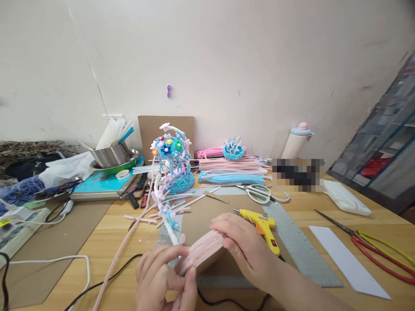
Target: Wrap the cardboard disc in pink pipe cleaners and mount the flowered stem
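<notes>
A pale pink fuzzy strip piece, made of rows lying side by side, is held between both hands near the front of the table. My left hand pinches its lower left end between thumb and fingers. Around its upper right end, my right hand is closed, fingers over the top and thumb beneath. A yellow glue gun lies just beyond my right hand. Behind my left hand is a white stem with small blue and lilac flowers.
A flowered blue lamp-like craft stands at the back, beside pink stems and blue stems. Scissors, red-handled shears and white card lie to the right. A black cable crosses the front.
</notes>
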### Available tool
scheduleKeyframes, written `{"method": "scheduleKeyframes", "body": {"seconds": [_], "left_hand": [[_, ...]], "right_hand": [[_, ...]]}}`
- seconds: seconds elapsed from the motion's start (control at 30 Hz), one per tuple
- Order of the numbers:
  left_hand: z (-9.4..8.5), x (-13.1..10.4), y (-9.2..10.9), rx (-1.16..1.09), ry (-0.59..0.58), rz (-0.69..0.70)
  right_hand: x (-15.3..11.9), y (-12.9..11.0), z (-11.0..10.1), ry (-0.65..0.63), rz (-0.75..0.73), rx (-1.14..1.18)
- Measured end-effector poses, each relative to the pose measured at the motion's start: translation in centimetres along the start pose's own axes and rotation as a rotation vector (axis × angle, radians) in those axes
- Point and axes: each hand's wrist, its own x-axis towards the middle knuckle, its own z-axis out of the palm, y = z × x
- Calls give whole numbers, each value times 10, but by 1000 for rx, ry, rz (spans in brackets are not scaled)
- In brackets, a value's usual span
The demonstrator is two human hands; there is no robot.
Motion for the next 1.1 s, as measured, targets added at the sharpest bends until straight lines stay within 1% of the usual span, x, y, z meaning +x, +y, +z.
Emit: {"method": "scheduleKeyframes", "body": {"seconds": [0.23,0.37,0.5,0.63,0.83,0.9,0.97,1.03,1.1], "left_hand": [[-2,0,0,11,9,3],[-4,1,-2,34,-57,50],[-2,0,-1,14,5,-5],[-1,-1,1,0,-10,-12],[1,-2,1,7,26,-6],[0,-3,0,14,10,3],[-3,-2,-3,32,-34,33],[-8,0,-7,60,-101,107],[-12,2,-11,91,-161,189]], "right_hand": [[1,3,11,90,-24,41],[1,1,12,117,-5,25],[1,1,13,122,3,15],[1,1,14,128,-5,10],[1,0,16,146,-13,21],[0,0,14,135,3,51],[-1,-1,11,108,36,95],[-2,-3,7,81,78,121],[-2,-7,2,70,90,94]]}}
